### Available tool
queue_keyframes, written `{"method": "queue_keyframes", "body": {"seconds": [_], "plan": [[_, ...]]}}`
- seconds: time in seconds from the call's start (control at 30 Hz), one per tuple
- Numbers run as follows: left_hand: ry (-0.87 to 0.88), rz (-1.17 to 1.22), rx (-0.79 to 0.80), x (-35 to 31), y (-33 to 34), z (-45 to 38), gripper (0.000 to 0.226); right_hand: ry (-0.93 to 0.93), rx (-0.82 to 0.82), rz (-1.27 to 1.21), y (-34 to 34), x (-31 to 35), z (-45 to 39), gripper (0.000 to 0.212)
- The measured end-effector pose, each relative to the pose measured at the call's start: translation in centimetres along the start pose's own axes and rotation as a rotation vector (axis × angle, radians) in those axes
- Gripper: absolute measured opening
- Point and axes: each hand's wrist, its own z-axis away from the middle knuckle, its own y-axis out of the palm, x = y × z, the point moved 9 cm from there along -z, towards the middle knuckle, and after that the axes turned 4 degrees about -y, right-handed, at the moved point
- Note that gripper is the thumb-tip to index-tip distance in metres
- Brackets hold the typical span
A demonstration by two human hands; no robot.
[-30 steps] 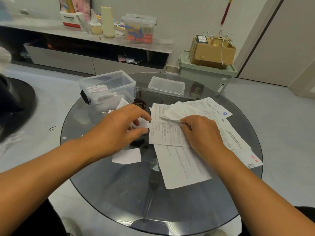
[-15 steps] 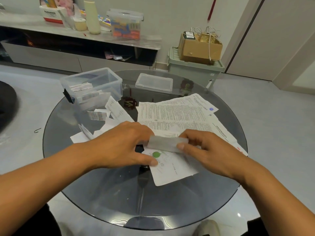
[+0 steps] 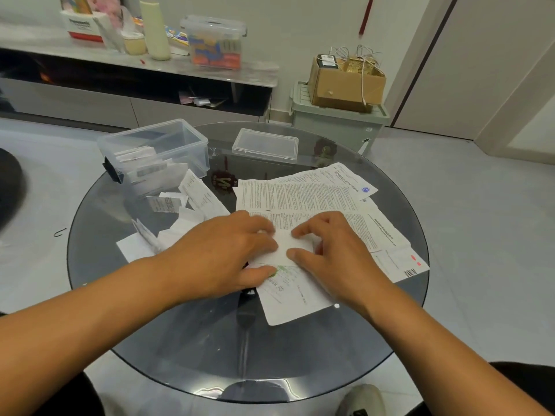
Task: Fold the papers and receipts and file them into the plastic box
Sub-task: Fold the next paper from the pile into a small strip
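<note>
A white paper with a green logo (image 3: 288,295) lies at the middle of the round glass table (image 3: 195,340), its top part folded down as a flap (image 3: 295,244). My left hand (image 3: 222,253) presses the flap's left side, its thumb on the sheet by the logo. My right hand (image 3: 333,259) presses the flap's right side with thumb and forefinger tips. Larger printed sheets (image 3: 303,193) are spread beyond the hands. Loose receipts (image 3: 186,205) lie at the left. The clear plastic box (image 3: 192,136) stands open at the back left with folded slips inside.
The box's lid (image 3: 265,144) lies at the table's far side. Beyond the table stand a green storage bin (image 3: 339,124) bearing a cardboard box (image 3: 345,82) and a low shelf (image 3: 150,64) with containers. A shoe (image 3: 360,400) shows below the table's near edge.
The hands drew a sheet toward me and turned its top over. The flap, raised half a second ago, now lies flat under both hands' fingertips.
</note>
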Motion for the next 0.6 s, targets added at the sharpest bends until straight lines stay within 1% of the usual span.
{"method": "queue_keyframes", "body": {"seconds": [0.03,0.07,0.13,0.17,0.23,0.3,0.37,0.43,0.5,0.57,0.6], "plan": [[0.069,-0.088,-0.006,-0.5,-0.1,-0.1,0.043,-0.024,0.047,0.042,0.3,0.2,0.0,0.043],[0.118,-0.162,-0.015,-0.9,-0.2,-0.2,0.042,-0.046,0.097,0.066,0.5,0.4,0.1,0.051],[0.146,-0.224,-0.031,-1.1,-0.3,-0.5,0.036,-0.072,0.179,0.085,0.9,0.7,0.3,0.065],[0.152,-0.227,-0.039,-1.1,-0.3,-0.5,0.034,-0.081,0.201,0.102,0.9,0.8,0.4,0.068],[0.160,-0.235,-0.043,-1.3,-0.2,-0.5,0.033,-0.105,0.195,0.154,0.8,1.1,0.4,0.064],[0.153,-0.212,-0.045,-1.3,-0.3,-0.6,0.033,-0.147,0.153,0.242,0.4,1.5,0.4,0.055],[0.124,-0.169,-0.007,-0.9,-0.3,-0.6,0.034,-0.186,0.128,0.351,0.2,1.8,0.4,0.048],[0.110,-0.183,0.017,-0.7,-0.3,-0.6,0.035,-0.198,0.139,0.394,0.0,1.9,0.4,0.046],[0.118,-0.205,0.032,-0.9,-0.5,-0.6,0.030,-0.164,0.146,0.307,-0.4,1.6,0.4,0.047],[0.170,-0.244,0.021,-1.6,-0.6,-0.7,0.019,-0.088,0.101,0.112,-1.0,1.4,0.4,0.049],[0.206,-0.281,0.004,-2.1,-0.6,-0.8,0.013,-0.030,0.068,0.012,-1.2,1.0,0.3,0.046]]}}
